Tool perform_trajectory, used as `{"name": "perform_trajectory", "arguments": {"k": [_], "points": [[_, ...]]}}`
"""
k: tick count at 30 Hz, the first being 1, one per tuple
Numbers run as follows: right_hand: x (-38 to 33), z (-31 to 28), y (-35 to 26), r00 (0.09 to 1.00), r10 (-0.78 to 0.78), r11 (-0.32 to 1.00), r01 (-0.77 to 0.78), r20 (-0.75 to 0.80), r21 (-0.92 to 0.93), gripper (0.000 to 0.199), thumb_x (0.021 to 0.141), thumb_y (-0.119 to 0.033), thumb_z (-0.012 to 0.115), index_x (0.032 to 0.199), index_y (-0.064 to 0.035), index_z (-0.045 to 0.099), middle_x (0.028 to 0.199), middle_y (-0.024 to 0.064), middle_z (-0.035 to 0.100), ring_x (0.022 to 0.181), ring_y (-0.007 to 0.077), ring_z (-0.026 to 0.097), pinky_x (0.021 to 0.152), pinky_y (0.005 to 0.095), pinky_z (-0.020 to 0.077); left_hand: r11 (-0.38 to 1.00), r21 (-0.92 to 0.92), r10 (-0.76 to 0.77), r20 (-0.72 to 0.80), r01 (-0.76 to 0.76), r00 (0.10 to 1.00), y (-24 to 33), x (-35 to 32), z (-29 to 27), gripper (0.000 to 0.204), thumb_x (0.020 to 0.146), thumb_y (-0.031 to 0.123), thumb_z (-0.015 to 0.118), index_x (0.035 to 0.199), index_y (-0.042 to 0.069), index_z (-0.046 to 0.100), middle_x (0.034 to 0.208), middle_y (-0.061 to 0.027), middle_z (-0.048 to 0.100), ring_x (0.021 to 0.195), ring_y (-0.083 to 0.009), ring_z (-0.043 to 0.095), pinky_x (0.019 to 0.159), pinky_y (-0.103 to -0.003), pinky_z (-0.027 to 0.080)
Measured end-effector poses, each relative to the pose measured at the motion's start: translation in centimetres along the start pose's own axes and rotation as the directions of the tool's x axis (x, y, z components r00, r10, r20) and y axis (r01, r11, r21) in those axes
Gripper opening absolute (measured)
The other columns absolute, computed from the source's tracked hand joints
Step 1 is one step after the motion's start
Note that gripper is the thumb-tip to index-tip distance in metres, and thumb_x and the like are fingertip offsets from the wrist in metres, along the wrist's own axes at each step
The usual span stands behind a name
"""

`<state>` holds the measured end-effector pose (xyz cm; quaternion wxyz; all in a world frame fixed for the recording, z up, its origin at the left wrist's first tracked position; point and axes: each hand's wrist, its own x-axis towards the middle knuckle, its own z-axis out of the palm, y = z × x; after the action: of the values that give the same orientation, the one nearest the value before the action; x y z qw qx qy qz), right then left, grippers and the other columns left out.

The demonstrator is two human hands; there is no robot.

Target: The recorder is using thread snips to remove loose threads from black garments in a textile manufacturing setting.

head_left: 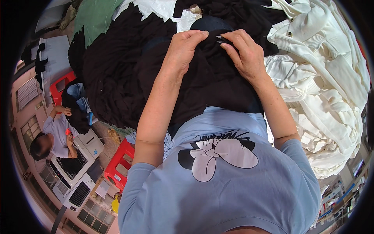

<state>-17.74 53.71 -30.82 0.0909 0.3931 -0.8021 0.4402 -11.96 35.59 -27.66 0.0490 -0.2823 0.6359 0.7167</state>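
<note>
Black garments (218, 78) lie spread over my lap and in front of me. Above this dark cloth my left hand (183, 48) is closed in a pinch, thumb against forefinger. What sits between those fingertips is too small and dark to make out. My right hand (245, 54), a little to the right, holds small pointed metal thread snips (219, 39). Only the blade tips show, slightly parted and aimed at the left fingertips; the palm hides the rest. A dark blue rounded piece (212, 24) shows just beyond the hands.
White knitted garments (311, 82) are heaped high on my right. A bigger black pile (117, 70) spreads to the left. Red plastic stools (119, 162) stand at the lower left, near another person (56, 134) who sits by a white machine (83, 150). Green sheeting (91, 19) lies at the far left.
</note>
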Motion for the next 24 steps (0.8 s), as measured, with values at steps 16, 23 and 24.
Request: {"name": "perform_trajectory", "arguments": {"k": [16,23,24], "points": [[0.14,0.98,0.32,0.999,-0.039,0.998,0.038,-0.015,-0.048,0.017,0.083,-0.019,0.069,0.095,-0.0082,0.064,0.087,0.0035,0.061,0.080,0.0220,0.063,0.065,0.0312,0.0513,1.000,0.023,0.008,0.003,-0.008,1.000,-0.40,0.02,0.08,0.020,0.086,0.016,0.066,0.092,-0.002,0.071,0.088,-0.0035,0.069,0.082,-0.0083,0.060,0.080,-0.022,0.045],[0.10,0.95,0.30,0.995,-0.087,0.996,0.085,-0.041,-0.034,0.017,0.083,-0.020,0.069,0.095,-0.0082,0.064,0.087,0.0032,0.061,0.080,0.0216,0.063,0.064,0.0310,0.0512,0.999,-0.031,0.020,-0.052,-0.021,0.998,-0.29,-0.10,0.28,0.022,0.085,0.015,0.068,0.090,-0.007,0.070,0.080,-0.0033,0.066,0.074,-0.0077,0.056,0.072,-0.021,0.045],[0.11,0.97,0.26,0.995,-0.087,0.996,0.085,-0.039,-0.034,0.017,0.083,-0.020,0.069,0.095,-0.0082,0.064,0.087,0.0032,0.061,0.080,0.0216,0.063,0.064,0.0310,0.0512,0.999,-0.032,0.019,-0.053,-0.021,0.998,-0.33,-0.13,0.35,0.022,0.085,0.015,0.068,0.090,-0.007,0.070,0.080,-0.0033,0.066,0.074,-0.0077,0.056,0.072,-0.021,0.045]]}}
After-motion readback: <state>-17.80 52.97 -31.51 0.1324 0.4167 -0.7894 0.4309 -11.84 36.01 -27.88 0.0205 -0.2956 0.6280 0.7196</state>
